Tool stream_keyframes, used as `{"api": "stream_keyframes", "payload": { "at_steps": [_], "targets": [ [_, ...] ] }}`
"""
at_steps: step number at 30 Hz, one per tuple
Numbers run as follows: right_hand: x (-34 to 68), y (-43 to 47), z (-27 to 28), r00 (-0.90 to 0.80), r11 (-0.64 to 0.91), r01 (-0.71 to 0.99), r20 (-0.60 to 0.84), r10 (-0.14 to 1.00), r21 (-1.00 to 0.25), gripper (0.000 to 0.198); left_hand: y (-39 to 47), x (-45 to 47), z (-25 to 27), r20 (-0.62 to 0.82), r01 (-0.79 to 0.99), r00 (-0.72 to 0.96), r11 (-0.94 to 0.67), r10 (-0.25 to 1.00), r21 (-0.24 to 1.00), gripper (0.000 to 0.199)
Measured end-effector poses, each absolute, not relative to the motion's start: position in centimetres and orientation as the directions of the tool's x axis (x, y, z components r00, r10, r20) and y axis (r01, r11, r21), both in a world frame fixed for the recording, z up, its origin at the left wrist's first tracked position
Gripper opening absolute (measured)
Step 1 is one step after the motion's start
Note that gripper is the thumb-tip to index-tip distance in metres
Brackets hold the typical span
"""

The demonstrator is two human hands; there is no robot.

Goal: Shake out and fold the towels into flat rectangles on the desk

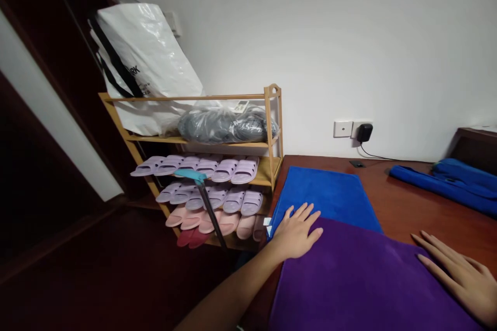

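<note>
A purple cloth (361,279) lies spread on the reddish-brown table (404,212), its far edge overlapping a flat blue cloth (326,191). My left hand (297,232) rests with fingers spread at the purple cloth's far left corner, its fingertips reaching over the blue cloth. At the right edge of the purple cloth is my right hand (462,276), fingers stretched out, partly over the cloth and partly over the table. Neither hand grips anything. White tags (267,225) stick out at the blue cloth's left edge. The purple cloth's near side runs out of view.
Further right on the table lie bunched blue cloths (462,181). A black plug (364,133) with a cord is in the wall socket. Left of the table stands a wooden rack (272,134) with several slippers (217,196), a white bag (151,51) and a blue-topped pole (209,207) in front.
</note>
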State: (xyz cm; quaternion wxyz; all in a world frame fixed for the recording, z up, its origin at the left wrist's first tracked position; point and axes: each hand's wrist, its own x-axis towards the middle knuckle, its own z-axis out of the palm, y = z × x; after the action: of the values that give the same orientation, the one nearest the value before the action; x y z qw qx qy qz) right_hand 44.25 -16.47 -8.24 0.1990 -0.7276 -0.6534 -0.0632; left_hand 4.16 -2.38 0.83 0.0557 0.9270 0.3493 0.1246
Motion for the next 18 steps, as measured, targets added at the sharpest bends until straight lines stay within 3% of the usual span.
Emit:
{"api": "stream_keyframes", "payload": {
  "at_steps": [8, 18],
  "targets": [
    [44.9, -17.0, -8.8, -0.025, 0.032, 0.999, 0.263, 0.965, -0.024, 0.059, -2.5, 4.3, 1.1, 0.147, 0.642, 0.727, -0.740, 0.670, 0.199, 0.053],
    [44.1, -18.5, -8.9, 0.044, -0.019, 0.994, 0.226, 0.973, -0.112, 0.055, -4.4, 3.5, 1.7, 0.148, 0.630, 0.740, -0.753, 0.657, 0.192, 0.054]
  ]
}}
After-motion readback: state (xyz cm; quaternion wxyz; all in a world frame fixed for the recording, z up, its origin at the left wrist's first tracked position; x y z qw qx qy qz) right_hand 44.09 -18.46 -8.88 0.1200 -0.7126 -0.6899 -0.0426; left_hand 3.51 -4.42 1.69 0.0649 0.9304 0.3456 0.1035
